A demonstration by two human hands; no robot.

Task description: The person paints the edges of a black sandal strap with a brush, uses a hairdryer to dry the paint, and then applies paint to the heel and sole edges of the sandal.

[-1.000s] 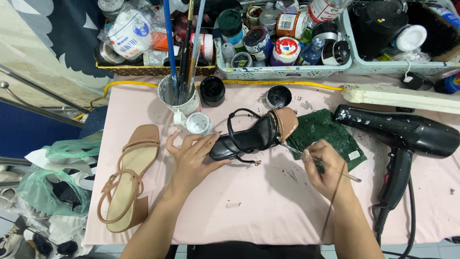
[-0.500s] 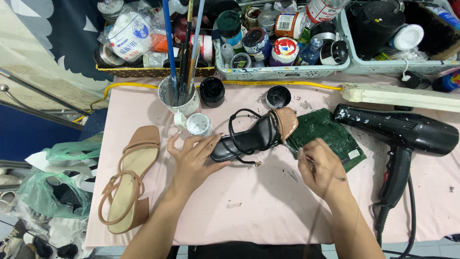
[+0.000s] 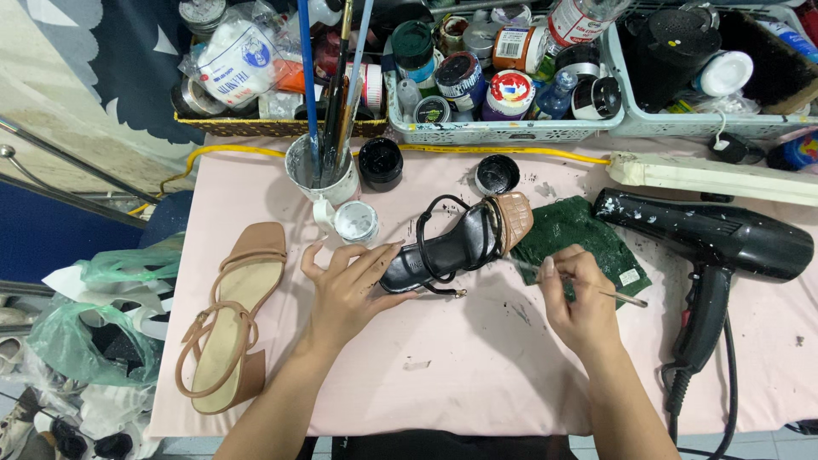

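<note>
The sandal point(image 3: 456, 247) is lying mid-counter, its sole and straps already black, its heel still tan. The left hand point(image 3: 349, 285) is pressing spread fingers against its toe end. The right hand point(image 3: 579, 294), right of the sandal, is pinching a brush point(image 3: 626, 297). Left of it, a second sandal point(image 3: 226, 328) is waiting, fully tan.

Black strappy sandal point(image 3: 456, 247) lying on its side, thin straps looped, tan textured heel end pointing away, toe end pinned under the left hand point(image 3: 349, 285), thin brush point(image 3: 588, 288) pinched in the right hand point(image 3: 579, 302), tip toward the sandal's heel
</note>
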